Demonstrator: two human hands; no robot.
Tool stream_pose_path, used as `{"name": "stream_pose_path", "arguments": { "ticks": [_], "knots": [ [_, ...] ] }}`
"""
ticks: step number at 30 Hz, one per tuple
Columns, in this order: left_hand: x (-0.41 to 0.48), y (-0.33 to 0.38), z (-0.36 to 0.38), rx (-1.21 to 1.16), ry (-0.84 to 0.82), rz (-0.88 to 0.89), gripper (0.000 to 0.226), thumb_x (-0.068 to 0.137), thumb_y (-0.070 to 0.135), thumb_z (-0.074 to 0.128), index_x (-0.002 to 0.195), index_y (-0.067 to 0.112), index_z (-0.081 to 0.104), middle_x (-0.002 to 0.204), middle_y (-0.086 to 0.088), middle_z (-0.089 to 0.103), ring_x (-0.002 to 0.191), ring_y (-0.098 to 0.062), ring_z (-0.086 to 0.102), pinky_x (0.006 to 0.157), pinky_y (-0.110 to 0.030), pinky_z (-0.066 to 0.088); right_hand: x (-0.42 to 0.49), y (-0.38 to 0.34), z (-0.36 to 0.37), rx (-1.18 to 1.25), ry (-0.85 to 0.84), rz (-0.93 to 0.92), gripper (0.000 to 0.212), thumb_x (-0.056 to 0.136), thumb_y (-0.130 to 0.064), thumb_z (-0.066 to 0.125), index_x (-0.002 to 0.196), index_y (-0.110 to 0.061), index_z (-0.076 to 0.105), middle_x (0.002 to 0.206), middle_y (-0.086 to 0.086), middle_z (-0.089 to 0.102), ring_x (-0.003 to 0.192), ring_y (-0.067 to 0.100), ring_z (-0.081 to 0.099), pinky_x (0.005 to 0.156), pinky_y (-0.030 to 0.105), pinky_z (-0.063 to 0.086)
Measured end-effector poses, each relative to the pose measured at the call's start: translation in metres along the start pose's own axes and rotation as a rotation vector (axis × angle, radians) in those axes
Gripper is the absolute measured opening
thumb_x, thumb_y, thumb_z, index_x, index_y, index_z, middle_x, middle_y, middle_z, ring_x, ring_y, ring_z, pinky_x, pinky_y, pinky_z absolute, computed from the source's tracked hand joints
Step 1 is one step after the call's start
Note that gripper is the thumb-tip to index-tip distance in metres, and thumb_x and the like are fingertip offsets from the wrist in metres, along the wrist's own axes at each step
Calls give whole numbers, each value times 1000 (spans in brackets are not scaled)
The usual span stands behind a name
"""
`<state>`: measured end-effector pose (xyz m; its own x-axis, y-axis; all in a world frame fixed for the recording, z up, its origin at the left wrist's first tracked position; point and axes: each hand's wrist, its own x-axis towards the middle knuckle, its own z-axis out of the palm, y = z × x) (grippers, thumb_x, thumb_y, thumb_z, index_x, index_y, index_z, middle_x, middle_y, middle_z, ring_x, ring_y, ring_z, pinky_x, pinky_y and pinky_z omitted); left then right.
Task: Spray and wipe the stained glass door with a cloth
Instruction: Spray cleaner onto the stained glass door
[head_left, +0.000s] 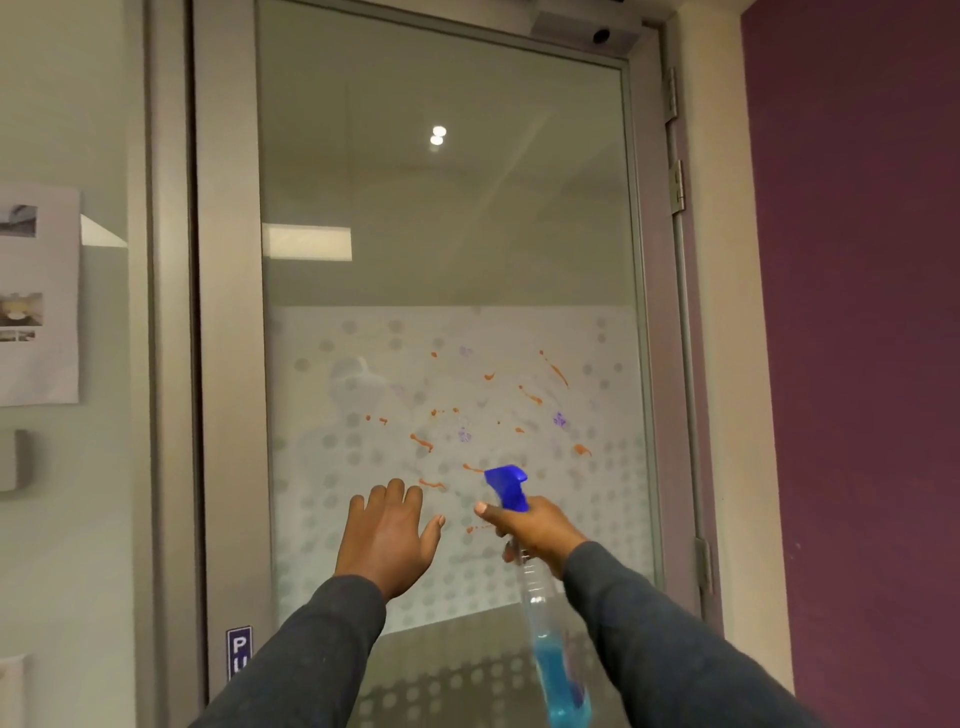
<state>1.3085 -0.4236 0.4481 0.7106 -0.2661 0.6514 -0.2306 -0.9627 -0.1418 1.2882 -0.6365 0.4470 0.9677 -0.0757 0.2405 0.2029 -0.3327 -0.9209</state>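
The glass door fills the view in a grey metal frame, with a frosted dotted band across its middle. Orange and purple stains are spattered over that band. My right hand grips the neck of a clear spray bottle with blue liquid; its blue trigger head points at the glass just below the stains. My left hand is empty, fingers spread, raised flat toward the frosted glass left of the bottle. No cloth is in view.
The grey door frame carries a blue push sign at lower left. A paper notice hangs on the left wall. Hinges run down the right edge beside a purple wall.
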Motion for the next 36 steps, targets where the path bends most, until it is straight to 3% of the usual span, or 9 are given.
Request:
{"name": "stream_pose_path", "arguments": {
  "ticks": [3,7,13,17,25,30,36],
  "knots": [
    [-14,3,-3,8,-21,-1,52,102,55,28,133,20,52,127,-2,56,115,-25,53,98,-41,39,-4,16,14,48,246,37,35,89,-47,72,75,-17,60,71,3,61,60,17,62,65,33,52],
    [-34,7,-5,-7,-47,12,51,102,55,27,131,21,51,127,-2,56,114,-24,53,98,-40,38,-21,35,5,194,514,159,35,90,-47,71,86,-12,66,75,6,67,76,28,70,80,40,58],
    [-70,9,-5,-63,-89,63,52,102,55,28,131,19,52,128,-3,55,115,-26,53,98,-42,38,-68,44,12,171,533,68,38,88,-48,73,75,-17,57,68,2,60,64,22,63,63,30,51],
    [-97,3,-10,-133,-95,127,52,102,55,27,130,19,51,126,-4,55,114,-26,52,97,-42,37,-110,43,32,151,568,42,38,88,-47,73,83,-11,63,76,6,65,66,20,62,66,34,55],
    [-166,-11,-20,-277,-158,271,51,100,56,30,128,19,52,128,-6,54,118,-30,50,100,-45,36,-213,44,88,143,609,14,42,88,-41,77,85,-2,62,65,4,58,59,17,57,62,37,51],
    [-220,6,-33,-404,-222,340,48,99,56,31,121,21,54,125,-5,56,119,-29,52,99,-44,35,-289,51,108,143,657,71,37,87,-41,78,90,-6,68,62,-3,61,58,11,59,55,25,52],
    [-289,46,-67,-479,-286,445,55,99,55,29,133,18,50,135,-8,52,126,-30,48,108,-48,34,-385,56,113,93,745,83,38,85,-41,79,90,-6,66,63,-2,61,58,11,59,56,28,55]
  ]
}}
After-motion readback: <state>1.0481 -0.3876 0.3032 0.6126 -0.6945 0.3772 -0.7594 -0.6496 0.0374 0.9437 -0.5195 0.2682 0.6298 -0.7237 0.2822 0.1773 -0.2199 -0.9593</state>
